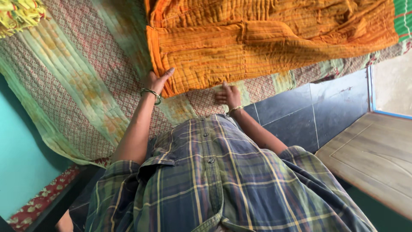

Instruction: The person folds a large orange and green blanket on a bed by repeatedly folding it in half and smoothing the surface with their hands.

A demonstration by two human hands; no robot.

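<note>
Plaid shirt (214,184) fills the near view, both arms reaching out from it toward the bed. Left hand (156,81), bangle at the wrist, lies at the corner of the folded orange quilt (266,43), fingers extended and slightly spread against the edge, thumb under the fold, likely steadying it. Right hand (228,95) sits just below the quilt's lower edge, fingers curled; whether it pinches cloth, cannot tell. The quilt lies on the patterned bedspread (81,81); beyond it, dark floor tiles (309,111) and a wooden door (373,154).
</note>
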